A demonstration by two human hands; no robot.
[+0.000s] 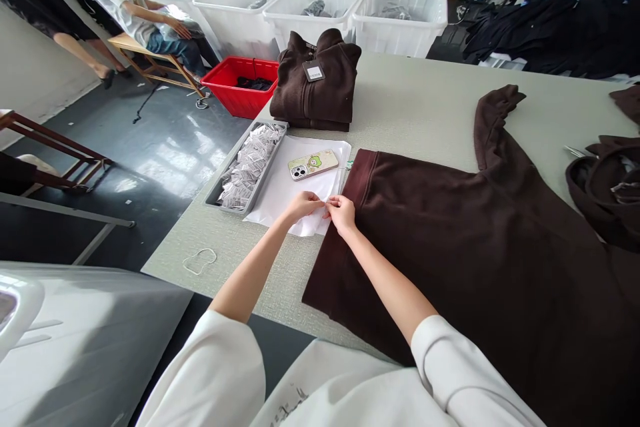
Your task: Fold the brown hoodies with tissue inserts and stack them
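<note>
My left hand (305, 204) and my right hand (342, 213) meet at the fingertips over the edge of a stack of white sheets (267, 197). Both are closed in a pinch; whatever lies between the fingers is too small to make out. Just right of them a dark brown garment (450, 233) is spread flat, its ribbed hem touching or just under my right hand. A phone in a patterned case (313, 165) rests on the sheets. Left of these stands a grey tray (212, 197) full of small white labels or packets (253, 167).
A folded brown jacket (315, 90) with a tag sits toward the table's far edge. A loop of string (199, 261) lies near the left edge. Beyond are a red bin (237, 97) and several white bins (310, 23). A seated person (150, 20) is at the back left.
</note>
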